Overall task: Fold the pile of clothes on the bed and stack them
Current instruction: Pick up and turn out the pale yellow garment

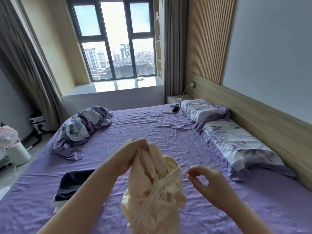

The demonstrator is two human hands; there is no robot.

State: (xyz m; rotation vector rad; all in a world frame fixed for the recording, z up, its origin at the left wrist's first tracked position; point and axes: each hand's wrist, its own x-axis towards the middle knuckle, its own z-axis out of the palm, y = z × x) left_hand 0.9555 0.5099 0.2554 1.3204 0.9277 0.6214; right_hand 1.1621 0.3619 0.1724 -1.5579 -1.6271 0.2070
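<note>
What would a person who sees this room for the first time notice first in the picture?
First, the cream garment hanging bunched in the middle foreground, gripped at its top by the left hand, with the right hand beside it, apart from the cloth. Then the wide purple bed sheet below, with a dark folded garment lying at the lower left and a crumpled duvet farther back on the left.
</note>
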